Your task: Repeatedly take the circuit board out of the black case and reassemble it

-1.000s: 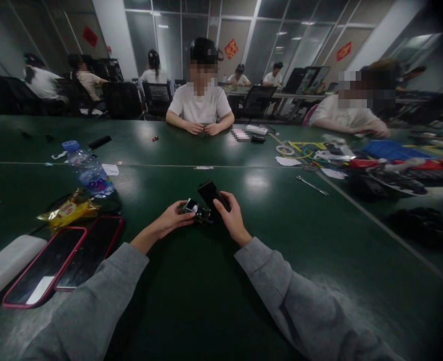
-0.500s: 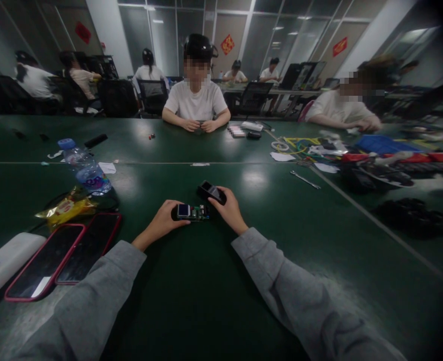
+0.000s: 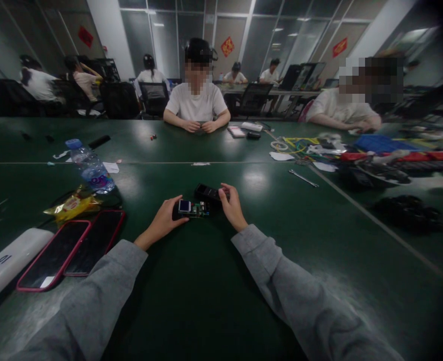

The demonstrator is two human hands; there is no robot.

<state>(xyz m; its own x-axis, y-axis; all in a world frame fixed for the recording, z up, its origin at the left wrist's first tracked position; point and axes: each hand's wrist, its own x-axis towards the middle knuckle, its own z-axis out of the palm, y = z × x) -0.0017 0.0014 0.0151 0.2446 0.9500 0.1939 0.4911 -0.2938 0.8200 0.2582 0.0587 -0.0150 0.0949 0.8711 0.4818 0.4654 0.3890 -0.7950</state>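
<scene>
My left hand [image 3: 164, 219] grips the left end of a small green circuit board [image 3: 197, 209], thumb along the near edge and fingers behind. The board carries a little square screen [image 3: 185, 206] at its left. Just behind the board is a black plastic case [image 3: 206, 192], long and narrow, with a window at its left part. My right hand [image 3: 234, 206] has its thumb and fingers closed at the right end of this case. The case lies low, at or close to the tabletop. The board's underside is hidden.
Left on the green table [image 3: 191, 301] lie two red-edged phones [image 3: 56, 255], a white power bank [image 3: 13, 263], a yellow packet [image 3: 73, 206] and a water bottle [image 3: 93, 170]. A wrench [image 3: 303, 178] and tangled cables [image 3: 300, 146] lie right. A person [image 3: 197, 100] sits opposite.
My right hand has lowered the black case and shifted slightly right along it, toward its end, so more of the case shows. My left hand keeps the circuit board nearly where it was.
</scene>
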